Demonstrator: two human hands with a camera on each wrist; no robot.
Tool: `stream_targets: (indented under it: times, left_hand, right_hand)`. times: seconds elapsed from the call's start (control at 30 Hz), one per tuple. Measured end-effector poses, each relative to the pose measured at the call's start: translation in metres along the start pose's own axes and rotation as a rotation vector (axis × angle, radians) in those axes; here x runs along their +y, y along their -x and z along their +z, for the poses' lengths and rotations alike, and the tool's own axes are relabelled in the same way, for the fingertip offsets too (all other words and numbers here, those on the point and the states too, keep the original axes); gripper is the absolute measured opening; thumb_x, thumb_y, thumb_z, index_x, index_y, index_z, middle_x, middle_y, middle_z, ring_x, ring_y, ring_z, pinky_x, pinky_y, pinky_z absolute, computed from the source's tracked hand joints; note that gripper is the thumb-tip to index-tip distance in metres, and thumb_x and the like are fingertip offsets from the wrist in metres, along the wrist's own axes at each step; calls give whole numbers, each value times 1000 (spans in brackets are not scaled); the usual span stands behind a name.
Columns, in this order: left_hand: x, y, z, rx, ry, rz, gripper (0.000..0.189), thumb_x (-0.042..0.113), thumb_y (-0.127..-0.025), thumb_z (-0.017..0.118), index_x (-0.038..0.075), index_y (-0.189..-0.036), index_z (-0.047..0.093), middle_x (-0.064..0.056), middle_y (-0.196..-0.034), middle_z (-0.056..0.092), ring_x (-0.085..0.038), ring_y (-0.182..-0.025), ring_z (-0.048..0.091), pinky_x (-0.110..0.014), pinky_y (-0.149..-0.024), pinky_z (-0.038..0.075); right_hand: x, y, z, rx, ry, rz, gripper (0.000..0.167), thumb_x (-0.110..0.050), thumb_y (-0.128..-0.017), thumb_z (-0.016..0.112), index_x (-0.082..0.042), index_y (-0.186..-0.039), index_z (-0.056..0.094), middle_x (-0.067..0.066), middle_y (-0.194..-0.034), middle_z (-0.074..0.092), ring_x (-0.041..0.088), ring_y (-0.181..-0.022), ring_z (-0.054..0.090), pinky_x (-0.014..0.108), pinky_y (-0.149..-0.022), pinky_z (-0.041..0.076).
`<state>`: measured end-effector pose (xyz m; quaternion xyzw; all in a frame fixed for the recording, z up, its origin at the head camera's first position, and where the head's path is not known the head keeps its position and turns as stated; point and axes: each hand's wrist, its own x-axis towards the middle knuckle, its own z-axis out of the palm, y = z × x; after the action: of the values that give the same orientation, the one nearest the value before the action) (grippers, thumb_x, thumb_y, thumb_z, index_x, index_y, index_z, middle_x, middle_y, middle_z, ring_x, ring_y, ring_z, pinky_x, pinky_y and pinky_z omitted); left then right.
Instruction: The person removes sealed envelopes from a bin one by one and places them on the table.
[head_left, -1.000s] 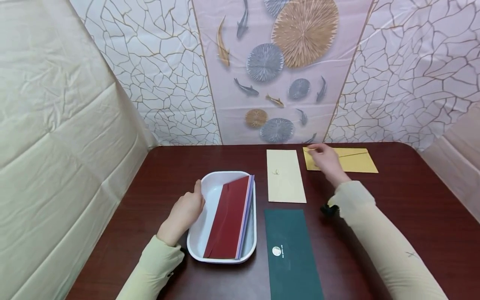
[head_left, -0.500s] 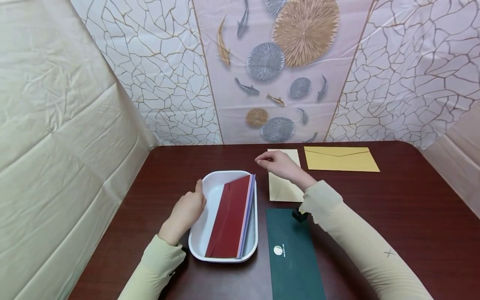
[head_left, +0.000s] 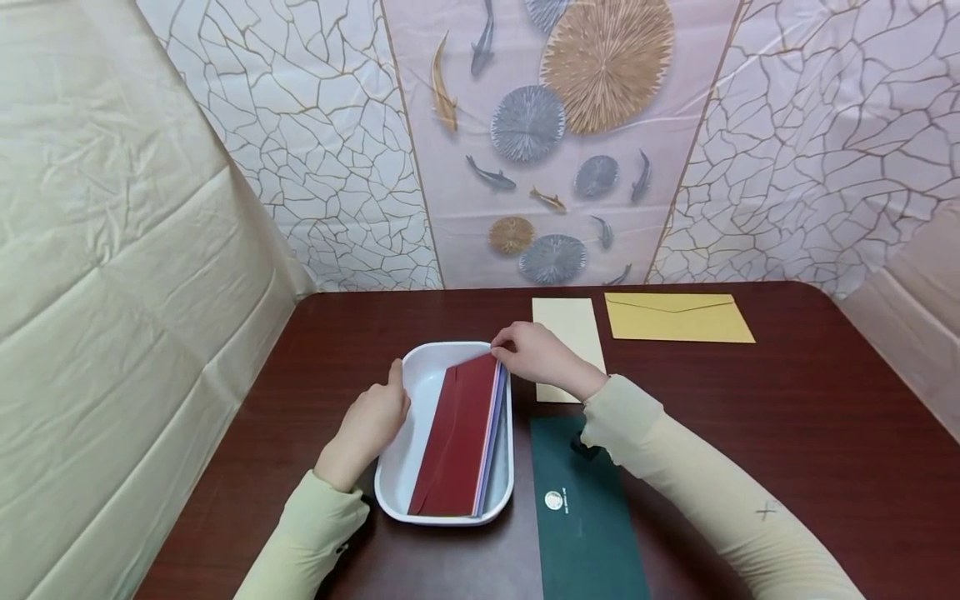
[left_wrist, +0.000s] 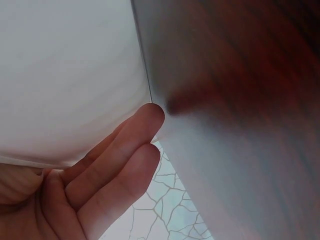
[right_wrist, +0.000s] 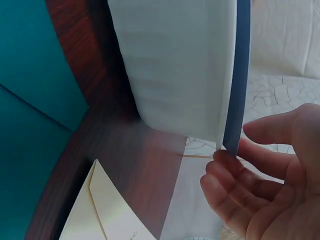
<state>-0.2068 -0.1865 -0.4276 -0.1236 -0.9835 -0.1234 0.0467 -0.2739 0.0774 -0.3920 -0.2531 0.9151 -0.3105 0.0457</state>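
In the head view, a white tray (head_left: 420, 400) holds a slanted stack of envelopes, a red envelope (head_left: 456, 442) in front and a purple envelope (head_left: 492, 442) behind. My left hand (head_left: 371, 425) grips the tray's left rim, thumb on the edge; the left wrist view shows its fingers (left_wrist: 117, 160) along the tray's outer wall. At the stack's far right corner, my right hand (head_left: 536, 354) pinches the envelopes. The right wrist view shows its thumb and fingers around the corner of a blue-purple envelope (right_wrist: 239, 75) at the tray rim.
Right of the tray lie a dark green envelope (head_left: 585, 533), a cream envelope (head_left: 562, 317) partly under the right hand, and a yellow envelope (head_left: 678, 321) farther right. All rest on the dark brown table (head_left: 787, 433). A patterned cloth (head_left: 337, 167) hangs behind.
My right hand has moved left from the yellow envelope, across the cream one, to the stack's corner, which it now holds. The left hand stays on the tray rim.
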Motion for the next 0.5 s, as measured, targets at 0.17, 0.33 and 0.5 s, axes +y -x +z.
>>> stream_targets:
  times: [0.17,0.33,0.5]
  left_hand:
    - [0,0,0,-12,1,-4,51,7,-99,54,-16,-140,37,-14,-55,52,-28,-45,56,-41,-46,46]
    - [0,0,0,-10,7,-3,51,7,-99,55,-16,-140,37,-14,-55,52,-29,-45,56,-41,-45,46]
    - [1,0,-1,-5,9,-6,51,7,-98,55,-16,-140,38,-15,-57,54,-30,-46,57,-42,-45,46]
  right_hand:
    - [-9,3,3,21,79,-9,22,-17,-97,65,0,-109,74,13,-102,69,23,-87,63,39,-81,55]
    - [-17,5,5,24,141,27,21,-19,-97,66,-2,-106,73,11,-101,66,22,-83,62,39,-78,55]
    - [-18,2,7,35,190,52,19,-22,-98,65,-5,-102,72,8,-97,65,19,-79,60,39,-74,54]
